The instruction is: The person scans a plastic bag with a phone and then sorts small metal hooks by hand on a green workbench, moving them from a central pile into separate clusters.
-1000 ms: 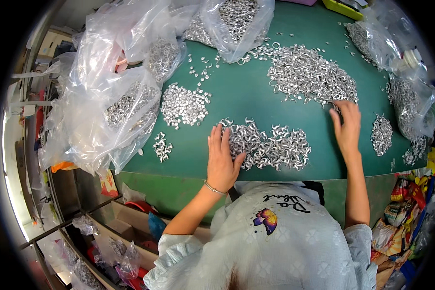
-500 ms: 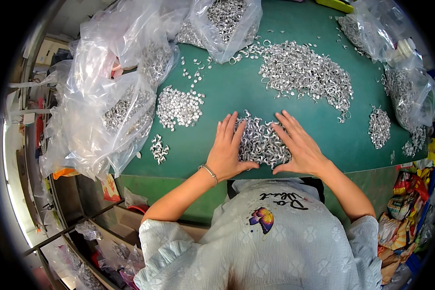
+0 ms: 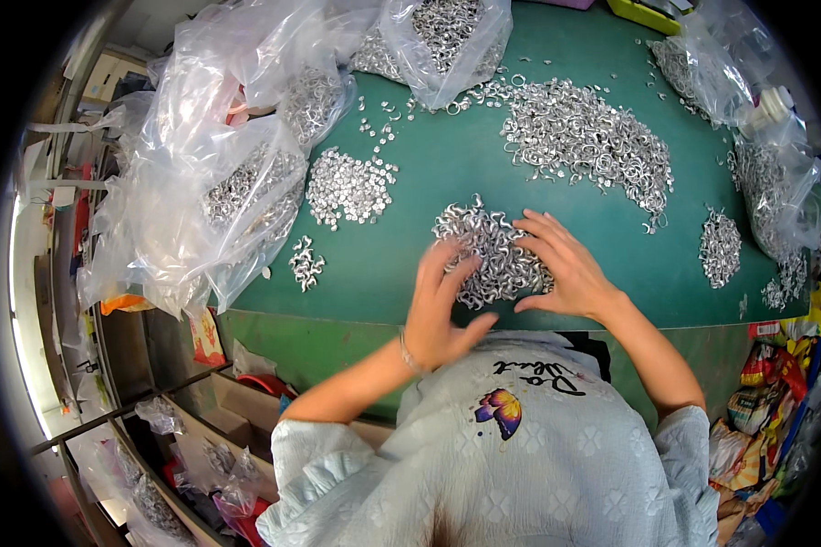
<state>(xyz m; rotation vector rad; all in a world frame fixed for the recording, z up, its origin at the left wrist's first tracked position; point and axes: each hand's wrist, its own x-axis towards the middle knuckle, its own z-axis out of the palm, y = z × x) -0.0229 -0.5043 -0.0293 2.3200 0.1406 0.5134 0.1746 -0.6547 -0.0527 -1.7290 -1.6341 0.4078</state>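
Flanking heaped metal pieces (image 3: 494, 253), shiny, silvery, curved, jumbled: left hand (image 3: 435, 314), right hand (image 3: 570, 279) apart, both loosely spread.

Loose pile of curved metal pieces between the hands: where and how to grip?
Probably cup the pile low on its left and right flanks, hands coming in from both sides along the table. It's a spread mound of separate pieces, without one solid part to pinch. Left hand and right hand flank it.

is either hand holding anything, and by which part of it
Nothing visibly held: the left hand and right hand, both open, flank the pile of curved metal pieces, gripping no piece that shows.
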